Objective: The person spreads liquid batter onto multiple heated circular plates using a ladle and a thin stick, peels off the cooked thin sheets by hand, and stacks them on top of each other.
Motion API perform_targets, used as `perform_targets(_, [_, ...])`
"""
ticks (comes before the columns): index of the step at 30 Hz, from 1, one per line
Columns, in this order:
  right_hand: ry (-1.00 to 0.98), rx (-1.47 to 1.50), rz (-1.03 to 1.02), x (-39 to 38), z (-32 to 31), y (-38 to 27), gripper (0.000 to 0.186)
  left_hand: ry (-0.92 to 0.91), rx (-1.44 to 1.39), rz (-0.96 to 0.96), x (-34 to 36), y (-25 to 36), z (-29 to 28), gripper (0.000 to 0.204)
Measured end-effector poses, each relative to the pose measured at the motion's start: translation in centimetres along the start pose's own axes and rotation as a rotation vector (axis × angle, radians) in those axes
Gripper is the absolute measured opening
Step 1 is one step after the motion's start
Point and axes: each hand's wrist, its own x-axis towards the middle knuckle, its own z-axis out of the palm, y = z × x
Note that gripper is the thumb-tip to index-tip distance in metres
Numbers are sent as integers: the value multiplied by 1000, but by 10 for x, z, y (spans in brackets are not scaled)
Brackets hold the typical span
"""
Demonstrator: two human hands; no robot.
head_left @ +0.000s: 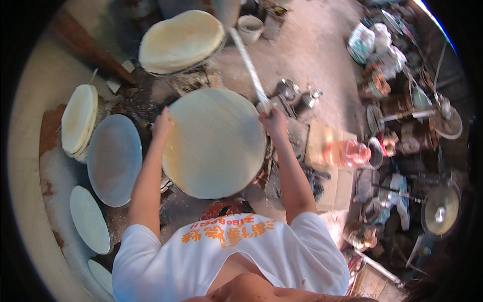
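A large round griddle with a pale, thin layer on its top (pixel 214 143) lies in front of me. My left hand (pixel 162 124) is at its left edge with fingers curled; what they grip is too small to make out. My right hand (pixel 272 122), at the upper right edge, is closed round the lower end of a long pale stick (pixel 244 58) that points away from me. Stacks of round pale flatbreads sit beyond (pixel 181 40) and at left (pixel 79 118). Grey round discs (pixel 113 156) are at the left, beside my left forearm.
Two metal vessels (pixel 307 102), a cardboard sheet (pixel 334 196) and a plastic jug of reddish liquid (pixel 344 153) are to the right. Cluttered bags (pixel 382 50), tools and cans line the far right. A wooden beam (pixel 88 45) slants at upper left, near a small bucket (pixel 250 29).
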Motion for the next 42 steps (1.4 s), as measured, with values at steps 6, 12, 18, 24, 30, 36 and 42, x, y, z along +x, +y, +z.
perform_targets(6, [63, 156, -3, -28, -33, 15, 22, 125, -242, -129, -14, 32, -30, 34])
perform_targets(12, [108, 324, -30, -37, -43, 28, 17, 115, -420, -95, -5, 35, -37, 20])
perform_targets(18, [28, 382, 28, -18, -52, 20, 15, 237, -413, -78, -19, 32, -40, 23])
perform_targets(24, [-34, 322, 77, -24, -56, 47, 16, 58, -321, -184, -39, 61, -65, 28])
perform_targets(30, [-10, 376, 64, -22, -64, 29, 14, 385, -230, 29, -90, 96, -77, 21])
perform_targets(36, [-23, 549, 2, -14, -32, 3, 18, 504, -208, 161, -151, 132, -80, 12])
perform_targets(42, [-103, 611, -112, 4, -26, -12, 33, 637, -169, 289, -198, 129, -69, 8])
